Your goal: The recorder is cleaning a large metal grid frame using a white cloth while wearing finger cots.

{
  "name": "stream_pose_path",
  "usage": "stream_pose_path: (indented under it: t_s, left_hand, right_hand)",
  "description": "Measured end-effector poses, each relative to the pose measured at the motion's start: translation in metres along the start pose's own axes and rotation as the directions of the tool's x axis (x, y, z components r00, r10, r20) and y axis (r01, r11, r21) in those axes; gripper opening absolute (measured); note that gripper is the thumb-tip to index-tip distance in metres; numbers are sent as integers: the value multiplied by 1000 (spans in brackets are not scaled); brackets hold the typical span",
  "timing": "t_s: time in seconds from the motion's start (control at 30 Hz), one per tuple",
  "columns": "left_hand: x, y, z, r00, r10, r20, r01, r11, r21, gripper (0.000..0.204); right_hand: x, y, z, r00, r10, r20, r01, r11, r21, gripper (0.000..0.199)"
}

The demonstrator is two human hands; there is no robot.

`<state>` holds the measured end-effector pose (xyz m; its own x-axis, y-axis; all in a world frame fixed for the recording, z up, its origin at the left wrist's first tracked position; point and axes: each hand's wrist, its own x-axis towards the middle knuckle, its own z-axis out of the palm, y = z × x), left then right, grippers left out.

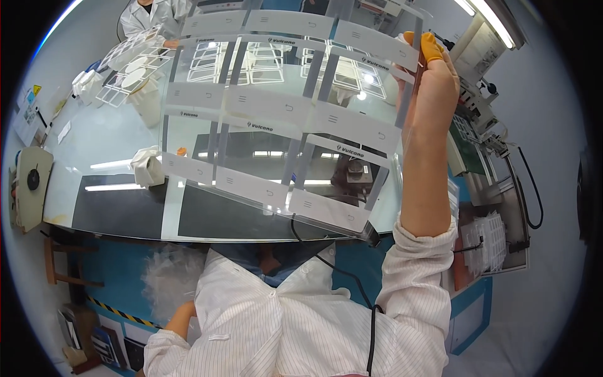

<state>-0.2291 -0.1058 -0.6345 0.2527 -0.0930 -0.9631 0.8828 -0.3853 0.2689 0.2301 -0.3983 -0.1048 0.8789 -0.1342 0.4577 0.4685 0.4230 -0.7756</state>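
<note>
Right hand point(434, 85) pinching right edge of clear sheet with white panels point(267, 103), yellow finger cots point(431, 47) on; sheet lies at 8 o'clock from it, tilted above the surface point(69, 147). Long axis unclear, top runs out of view. Right hand nearer; left hand point(187, 309) at 7 o'clock, mostly hidden beside plastic bags point(173, 279), grip can't tell. Around: white frames point(122, 94) at 11, crumpled white pouch point(147, 167) at 9, co-worker point(154, 19) at 11. Black cable point(348, 273) by sheet's bottom edge, possible snag.
</note>
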Motion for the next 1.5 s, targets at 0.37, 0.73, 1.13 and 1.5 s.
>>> stream_pose_path:
  t_s: [0.37, 0.73, 1.13, 1.5]
  left_hand:
    - [-205, 172, -60, 390, 514, -764, -515, 809, 281, 12]
    - [-306, 287, -70, -161, 626, -763, -981, -17, 192, 24]
    - [-323, 319, -45, -223, 679, -700, -974, -187, 129, 23]
    - [-330, 325, -39, -241, 708, -663, -964, -256, 76, 24]
  right_hand:
    - [-6, 1, -11, 995, -15, 95, 11, 999, 34, 23]
    - [8, 24, -50, 968, 161, 194, -188, 973, 134, 23]
    - [19, 46, -80, 952, 282, 115, -286, 958, 13, 28]
    - [25, 54, -99, 924, 347, 161, -364, 927, 89, 27]
